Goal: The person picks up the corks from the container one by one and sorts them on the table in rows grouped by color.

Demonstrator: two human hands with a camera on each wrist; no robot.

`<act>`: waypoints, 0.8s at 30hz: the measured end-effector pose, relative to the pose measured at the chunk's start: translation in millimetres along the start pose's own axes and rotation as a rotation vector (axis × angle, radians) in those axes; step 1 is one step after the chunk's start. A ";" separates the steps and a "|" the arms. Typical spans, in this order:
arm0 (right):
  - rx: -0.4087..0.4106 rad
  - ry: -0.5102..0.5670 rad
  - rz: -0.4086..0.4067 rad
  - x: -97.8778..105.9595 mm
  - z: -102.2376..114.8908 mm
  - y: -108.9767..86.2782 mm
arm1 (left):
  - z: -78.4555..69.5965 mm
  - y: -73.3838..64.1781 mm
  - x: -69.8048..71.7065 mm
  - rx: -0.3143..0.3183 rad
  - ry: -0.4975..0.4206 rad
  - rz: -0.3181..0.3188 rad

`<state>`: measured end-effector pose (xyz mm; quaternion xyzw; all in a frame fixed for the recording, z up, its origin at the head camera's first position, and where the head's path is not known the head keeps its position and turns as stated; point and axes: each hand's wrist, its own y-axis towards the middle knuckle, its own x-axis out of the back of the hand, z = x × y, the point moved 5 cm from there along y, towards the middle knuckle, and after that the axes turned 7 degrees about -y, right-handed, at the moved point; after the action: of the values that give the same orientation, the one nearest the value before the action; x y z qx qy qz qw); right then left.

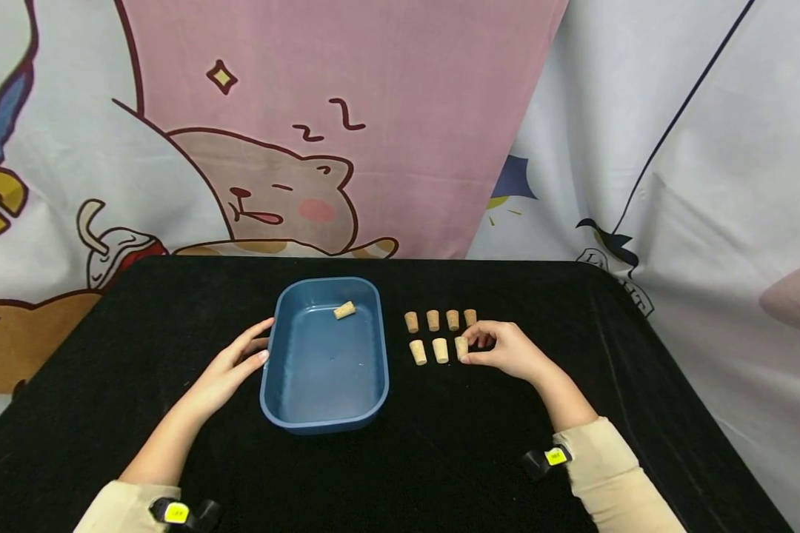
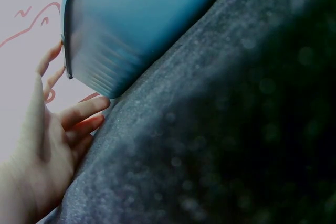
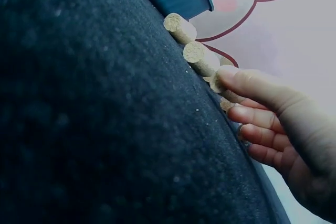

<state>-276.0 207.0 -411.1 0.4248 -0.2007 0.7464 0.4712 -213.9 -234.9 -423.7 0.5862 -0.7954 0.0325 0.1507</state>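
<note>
A blue rectangular tub (image 1: pixel 324 428) stands on the black cloth, with one cork (image 1: pixel 344 310) lying inside near its far end. My left hand (image 1: pixel 230 370) is at the tub's left side, fingertips touching its rim; in the left wrist view, other fingers (image 2: pixel 86 109) reach toward the lower wall. To the right of the tub, several corks stand in two rows. My right hand (image 1: pixel 507 349) pinches the rightmost cork (image 1: pixel 461 347) of the near row between thumb and fingers. In the right wrist view the thumb partly covers that cork (image 3: pixel 216 83).
Beside the pinched cork stand two others of the near row, a middle cork (image 1: pixel 440 350) and a left cork (image 1: pixel 418 352). The far row, including one cork (image 1: pixel 433 320), is just behind. A printed curtain (image 1: pixel 413 148) hangs behind the table (image 1: pixel 400 481).
</note>
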 end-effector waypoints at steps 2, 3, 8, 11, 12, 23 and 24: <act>0.001 0.001 0.007 -1.8 -1.5 0.1 | 0.2 0.1 -0.1 0.000 -0.002 0.002; 0.001 0.003 0.009 -2.5 -1.8 0.3 | 0.4 0.3 -0.2 -0.001 -0.004 0.003; 0.009 0.000 0.004 -4.1 -2.1 0.8 | 0.5 0.6 0.0 -0.002 -0.003 0.001; 0.014 -0.016 -0.001 -5.0 -3.4 1.1 | 0.2 1.0 0.0 -0.004 0.000 -0.001; 0.015 -0.022 -0.002 -5.1 -3.5 1.3 | 0.2 1.1 0.0 -0.004 0.000 -0.001; 0.021 -0.065 0.009 -0.1 2.9 1.2 | -0.1 -0.1 0.6 -0.023 -0.015 0.012; 0.027 -0.067 0.003 1.6 5.1 1.1 | -0.2 -0.1 0.7 -0.023 -0.016 0.012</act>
<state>-275.0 203.7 -406.8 0.4555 -0.2072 0.7351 0.4574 -213.9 -235.5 -423.3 0.5799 -0.8003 0.0195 0.1509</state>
